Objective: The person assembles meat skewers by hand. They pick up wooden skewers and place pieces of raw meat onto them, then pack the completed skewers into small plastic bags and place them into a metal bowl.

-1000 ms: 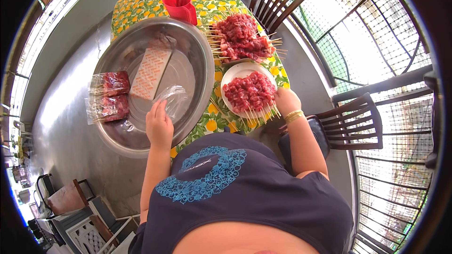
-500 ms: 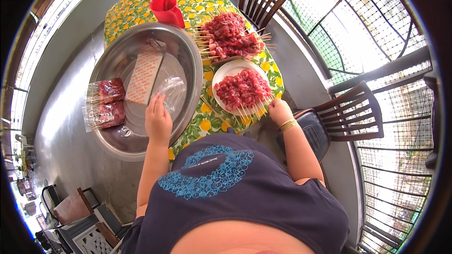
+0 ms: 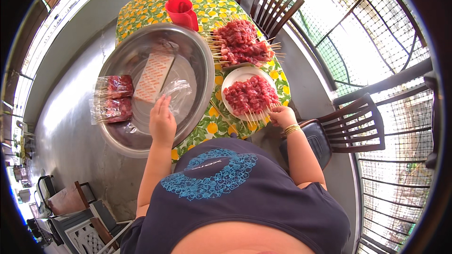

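My left hand (image 3: 162, 121) lies inside a big steel basin (image 3: 202, 73), fingers apart on a clear plastic bag (image 3: 176, 95). A flat patterned packet (image 3: 153, 71) rests in the basin beyond it. Two bags of red meat skewers (image 3: 114, 98) lie on the basin's left rim. My right hand (image 3: 281, 115) pinches the stick ends of raw meat skewers (image 3: 249, 95) piled on a white plate (image 3: 230, 77). A second, larger heap of skewers (image 3: 241, 42) sits further back on the table.
A red plastic jug (image 3: 182, 12) stands at the far side of the table with its lemon-print cloth (image 3: 150, 4). Dark wooden chairs (image 3: 351, 122) stand to the right and behind. A wire fence (image 3: 391, 94) runs along the right; grey concrete floor lies left.
My left hand has stayed on the plastic bag in the basin. My right hand has stayed at the stick ends by the plate. The view shifted as my head moved.
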{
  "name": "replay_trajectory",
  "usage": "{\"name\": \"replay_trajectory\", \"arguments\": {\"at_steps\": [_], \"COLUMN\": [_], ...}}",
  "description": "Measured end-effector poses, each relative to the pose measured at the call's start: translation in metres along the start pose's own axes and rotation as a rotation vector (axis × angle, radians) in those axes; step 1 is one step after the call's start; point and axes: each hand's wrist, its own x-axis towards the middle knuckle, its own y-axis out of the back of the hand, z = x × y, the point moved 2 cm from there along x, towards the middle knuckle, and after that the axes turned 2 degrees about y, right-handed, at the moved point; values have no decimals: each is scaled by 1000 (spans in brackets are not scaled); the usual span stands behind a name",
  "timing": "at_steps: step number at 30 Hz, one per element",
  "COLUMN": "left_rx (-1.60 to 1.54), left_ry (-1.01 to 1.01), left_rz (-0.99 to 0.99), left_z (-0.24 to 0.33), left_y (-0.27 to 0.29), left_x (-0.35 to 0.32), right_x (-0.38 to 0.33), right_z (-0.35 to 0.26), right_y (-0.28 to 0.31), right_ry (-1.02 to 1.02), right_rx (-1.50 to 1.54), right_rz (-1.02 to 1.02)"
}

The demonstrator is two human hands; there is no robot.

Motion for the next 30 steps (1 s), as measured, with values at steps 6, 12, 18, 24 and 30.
{"name": "replay_trajectory", "arguments": {"at_steps": [6, 12, 18, 24, 30], "left_rx": [-13, -65, -108, -124, -101], "left_ry": [-43, -60, -104, -140, -149], "left_rz": [-6, -13, -36, -41, -101], "left_z": [-18, -39, -59, -80, -84], "left_y": [4, 12, 17, 13, 10], "left_x": [11, 23, 38, 45, 48], "right_x": [2, -3, -18, -83, -140], "right_z": [-1, -4, -19, -81, -153], "right_y": [-3, -2, -9, -32, -99], "right_ry": [-164, -247, -235, -78, -19], "right_rx": [286, 353, 316, 581, 685], "right_rz": [-17, 40, 113, 15, -409]}}
